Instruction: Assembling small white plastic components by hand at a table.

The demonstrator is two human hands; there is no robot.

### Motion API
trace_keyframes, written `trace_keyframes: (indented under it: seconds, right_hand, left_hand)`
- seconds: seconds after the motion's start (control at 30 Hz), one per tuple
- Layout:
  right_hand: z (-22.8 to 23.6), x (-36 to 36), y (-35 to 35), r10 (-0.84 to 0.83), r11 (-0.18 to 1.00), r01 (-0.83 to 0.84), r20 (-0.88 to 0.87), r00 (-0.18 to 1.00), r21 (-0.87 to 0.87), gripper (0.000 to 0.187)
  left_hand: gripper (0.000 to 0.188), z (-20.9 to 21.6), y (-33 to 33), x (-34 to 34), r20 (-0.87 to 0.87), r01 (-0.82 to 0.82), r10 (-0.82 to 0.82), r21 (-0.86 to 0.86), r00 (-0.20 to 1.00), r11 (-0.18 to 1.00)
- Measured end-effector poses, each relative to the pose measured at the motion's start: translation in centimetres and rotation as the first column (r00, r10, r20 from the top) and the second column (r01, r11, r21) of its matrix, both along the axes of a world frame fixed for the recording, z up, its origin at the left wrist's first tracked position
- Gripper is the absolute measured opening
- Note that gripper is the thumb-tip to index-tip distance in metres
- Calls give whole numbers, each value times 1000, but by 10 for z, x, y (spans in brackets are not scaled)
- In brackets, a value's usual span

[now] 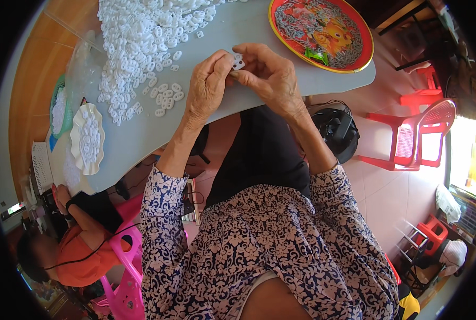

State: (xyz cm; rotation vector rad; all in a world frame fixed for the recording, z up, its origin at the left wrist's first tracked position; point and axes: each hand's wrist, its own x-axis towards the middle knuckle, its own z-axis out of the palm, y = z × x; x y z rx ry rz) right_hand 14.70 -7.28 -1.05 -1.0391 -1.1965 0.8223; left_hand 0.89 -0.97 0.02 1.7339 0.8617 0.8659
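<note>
Over the front edge of the grey table (238, 26), my two hands meet around a small white plastic piece (238, 61) with dark round holes. My left hand (206, 85) is closed, its curled fingers against the piece's left side. From the other side, my right hand (272, 80) pinches it between thumb and fingers. Left of my hands lies a loose group of similar white oval pieces (166, 97), below a large heap of them (136, 40). To the right, a round red tray (367, 45) holds many small grey screw-like parts (350, 50) and a green packet (316, 55).
A cream scalloped dish (78, 152) of white pieces stands at the table's left end, beside a green basket (57, 130). A person in orange (86, 253) sits there on a pink chair (128, 301). Red chairs (408, 138) and a black round object (334, 136) stand at right.
</note>
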Motion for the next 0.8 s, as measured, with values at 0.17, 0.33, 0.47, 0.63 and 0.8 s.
trace_keyframes:
  seconds: [0.17,0.33,0.47,0.63,0.8]
  right_hand:
    - [-5,2,2,-15,1000,13,88,996,24,30]
    - [-3,0,3,4,1000,-5,47,999,25,28]
    - [-4,0,3,37,999,-37,10,999,7,27]
    - [-1,2,0,47,999,-47,-13,999,-7,24]
    - [7,3,-3,32,999,-32,48,998,9,20]
  left_hand:
    - [34,2,-3,2,39,29,-26,-69,999,997]
    - [34,6,-5,1,32,28,-27,-44,999,999]
    - [33,4,-4,-1,38,39,-38,-35,999,999]
    - [32,3,-4,-1,27,45,-44,-46,999,998]
    - [31,0,-3,0,8,85,-85,-7,996,996]
